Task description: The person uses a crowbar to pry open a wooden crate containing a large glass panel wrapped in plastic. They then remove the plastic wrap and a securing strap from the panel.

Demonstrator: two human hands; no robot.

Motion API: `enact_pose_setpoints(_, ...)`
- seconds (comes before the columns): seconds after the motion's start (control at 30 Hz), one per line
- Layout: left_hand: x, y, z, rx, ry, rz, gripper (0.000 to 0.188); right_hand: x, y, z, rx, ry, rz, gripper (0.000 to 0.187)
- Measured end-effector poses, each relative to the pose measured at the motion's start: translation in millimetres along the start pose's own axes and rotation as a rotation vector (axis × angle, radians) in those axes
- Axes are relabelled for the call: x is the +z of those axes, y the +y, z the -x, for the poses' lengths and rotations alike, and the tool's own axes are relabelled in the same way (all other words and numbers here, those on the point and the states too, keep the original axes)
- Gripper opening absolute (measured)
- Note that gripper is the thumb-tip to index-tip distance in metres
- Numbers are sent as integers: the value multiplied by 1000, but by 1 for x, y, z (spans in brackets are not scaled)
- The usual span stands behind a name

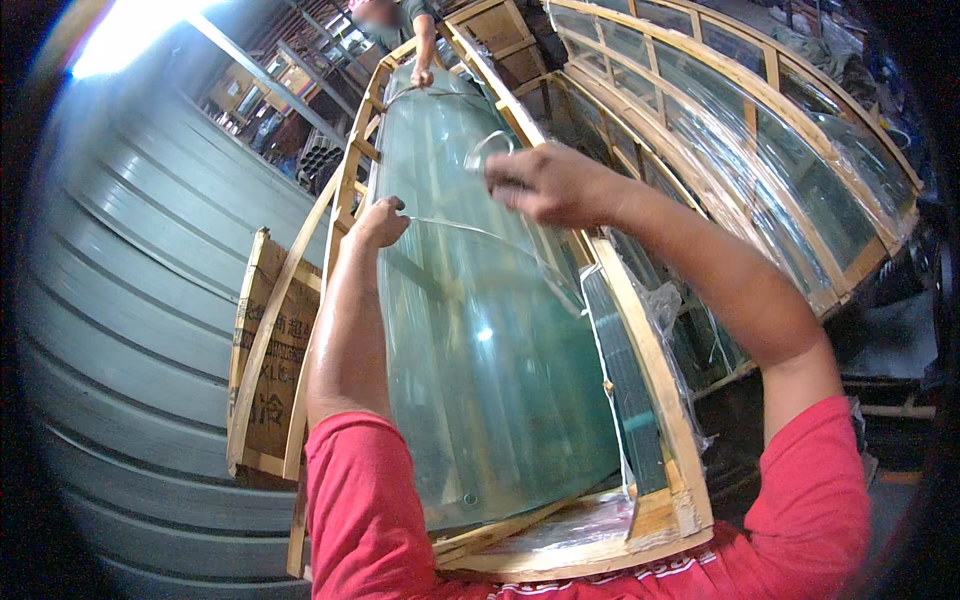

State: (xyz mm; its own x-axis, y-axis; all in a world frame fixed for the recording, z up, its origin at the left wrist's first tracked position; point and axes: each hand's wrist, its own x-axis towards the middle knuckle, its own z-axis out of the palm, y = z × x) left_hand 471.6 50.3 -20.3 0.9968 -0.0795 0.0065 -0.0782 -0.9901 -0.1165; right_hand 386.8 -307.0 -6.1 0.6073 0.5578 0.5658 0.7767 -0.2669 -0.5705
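Observation:
A tall sheet of greenish glass (480,380) lies in a wooden crate frame (650,370) before me. My left hand (380,222) is closed at the glass's left edge, pinching one end of a thin pale strap (450,225) that runs across the glass to the right. My right hand (550,185), slightly blurred, is raised over the right side of the glass. Its fingers are closed round a looped, pale, shiny length (488,150) that looks like the same strap; whether the two parts join is unclear.
At the far end, another person's hand (423,76) rests by a dark cord across the glass. More crated glass panels (740,140) stand to the right. A printed wooden board (265,370) and a corrugated metal wall (170,300) are on the left.

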Motion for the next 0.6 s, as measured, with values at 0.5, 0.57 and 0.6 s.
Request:
enact_pose_setpoints(0.5,47,36,7,-251,86,-397,25,-8,-11,3,118,-78,32,31)
enact_pose_setpoints(0.57,41,37,18,-196,113,-437,26,-9,-12,5,152,-95,36,33)
enact_pose_setpoints(0.6,37,36,26,-113,211,-412,23,-9,-12,4,155,-97,12,32)
